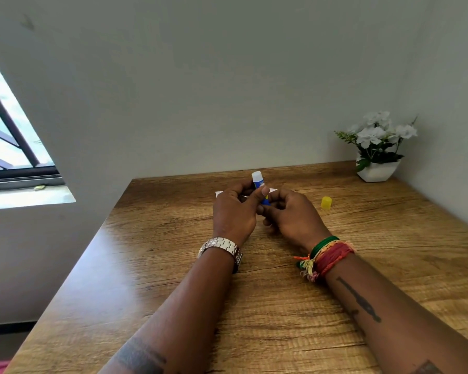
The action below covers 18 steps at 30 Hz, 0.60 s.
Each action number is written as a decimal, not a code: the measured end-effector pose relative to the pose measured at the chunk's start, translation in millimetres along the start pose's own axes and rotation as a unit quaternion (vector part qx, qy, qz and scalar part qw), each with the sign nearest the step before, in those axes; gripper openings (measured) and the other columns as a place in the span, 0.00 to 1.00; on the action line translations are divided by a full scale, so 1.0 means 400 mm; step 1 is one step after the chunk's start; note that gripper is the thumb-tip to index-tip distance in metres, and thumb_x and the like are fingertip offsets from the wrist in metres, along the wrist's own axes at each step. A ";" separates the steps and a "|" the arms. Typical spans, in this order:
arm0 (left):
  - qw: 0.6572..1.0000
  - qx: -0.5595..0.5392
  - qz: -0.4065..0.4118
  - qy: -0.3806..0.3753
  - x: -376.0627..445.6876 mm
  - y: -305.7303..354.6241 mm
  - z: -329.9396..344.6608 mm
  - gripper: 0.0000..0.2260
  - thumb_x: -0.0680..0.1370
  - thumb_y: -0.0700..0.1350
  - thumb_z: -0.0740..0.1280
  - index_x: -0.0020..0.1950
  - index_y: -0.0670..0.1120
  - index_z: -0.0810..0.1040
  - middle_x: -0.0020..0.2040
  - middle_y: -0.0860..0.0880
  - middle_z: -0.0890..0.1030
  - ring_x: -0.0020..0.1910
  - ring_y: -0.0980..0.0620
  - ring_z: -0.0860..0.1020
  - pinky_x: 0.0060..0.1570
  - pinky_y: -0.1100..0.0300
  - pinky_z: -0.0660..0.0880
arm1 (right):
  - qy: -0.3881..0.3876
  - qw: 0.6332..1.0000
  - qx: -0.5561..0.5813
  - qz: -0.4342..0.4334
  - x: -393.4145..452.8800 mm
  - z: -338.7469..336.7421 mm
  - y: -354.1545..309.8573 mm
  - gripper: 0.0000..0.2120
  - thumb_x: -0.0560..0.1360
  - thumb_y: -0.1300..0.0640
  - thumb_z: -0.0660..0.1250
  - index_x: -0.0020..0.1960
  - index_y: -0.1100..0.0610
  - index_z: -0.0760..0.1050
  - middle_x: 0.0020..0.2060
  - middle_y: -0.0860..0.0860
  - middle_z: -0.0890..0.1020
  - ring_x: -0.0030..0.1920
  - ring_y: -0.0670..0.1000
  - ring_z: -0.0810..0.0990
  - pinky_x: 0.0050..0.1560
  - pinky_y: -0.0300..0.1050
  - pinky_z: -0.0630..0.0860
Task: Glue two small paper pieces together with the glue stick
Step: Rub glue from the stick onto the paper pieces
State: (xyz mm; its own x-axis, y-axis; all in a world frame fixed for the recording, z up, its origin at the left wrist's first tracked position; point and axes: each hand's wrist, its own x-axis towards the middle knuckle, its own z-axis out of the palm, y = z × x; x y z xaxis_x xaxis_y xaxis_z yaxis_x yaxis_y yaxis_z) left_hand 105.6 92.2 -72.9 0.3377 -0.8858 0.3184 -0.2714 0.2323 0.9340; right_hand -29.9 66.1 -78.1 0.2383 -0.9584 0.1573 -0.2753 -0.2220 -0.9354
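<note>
An uncapped glue stick with a blue body and a white tip stands nearly upright above the wooden table. My left hand grips its body with thumb and fingers. My right hand holds its lower end with curled fingers. White paper lies flat on the table behind my hands, mostly hidden; only its corners show, so I cannot tell whether it is one piece or two. The yellow cap stands on the table to the right of my right hand.
A white pot of white flowers stands in the far right corner against the wall. The table's left edge runs diagonally, with a window beyond it. A watch is on my left wrist, thread bands on my right.
</note>
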 end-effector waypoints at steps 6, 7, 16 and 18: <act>1.000 0.000 0.005 0.006 -0.002 0.000 -0.003 0.13 0.75 0.50 0.75 0.59 0.50 0.84 0.45 0.57 0.85 0.41 0.69 0.80 0.34 0.76 0.72 | -0.045 0.999 -0.001 -0.011 -0.009 0.002 -0.007 0.10 0.81 0.58 0.67 0.61 0.57 0.80 0.44 0.51 0.87 0.39 0.49 0.85 0.46 0.53 0.85; 1.000 0.001 0.004 0.007 -0.002 0.000 -0.004 0.13 0.75 0.50 0.75 0.59 0.50 0.84 0.45 0.58 0.84 0.41 0.69 0.80 0.34 0.77 0.71 | -0.052 0.999 -0.004 -0.009 -0.010 0.002 -0.008 0.11 0.82 0.58 0.66 0.62 0.57 0.80 0.44 0.50 0.86 0.40 0.50 0.85 0.46 0.53 0.85; 1.000 -0.027 -0.010 0.004 -0.002 0.005 0.002 0.14 0.74 0.49 0.76 0.58 0.47 0.84 0.46 0.54 0.86 0.43 0.64 0.82 0.36 0.75 0.73 | 0.003 1.000 -0.008 0.012 -0.004 0.001 -0.003 0.15 0.73 0.53 0.77 0.54 0.57 0.76 0.41 0.55 0.85 0.32 0.48 0.83 0.33 0.44 0.82; 0.999 -0.029 -0.012 0.005 -0.002 0.007 0.001 0.14 0.74 0.50 0.76 0.57 0.48 0.85 0.46 0.54 0.86 0.43 0.63 0.82 0.37 0.75 0.73 | 0.009 1.000 -0.008 -0.001 -0.003 0.001 0.000 0.12 0.73 0.54 0.77 0.52 0.57 0.78 0.39 0.54 0.85 0.31 0.46 0.83 0.32 0.43 0.82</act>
State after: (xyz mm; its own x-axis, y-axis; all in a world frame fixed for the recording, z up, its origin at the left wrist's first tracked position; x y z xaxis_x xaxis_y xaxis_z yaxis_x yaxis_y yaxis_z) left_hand 104.1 93.3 -70.8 0.3536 -0.8871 0.2966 -0.2110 0.2333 0.9492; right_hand -29.8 67.2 -78.5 0.2222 -0.9610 0.1644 -0.2899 -0.2261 -0.9300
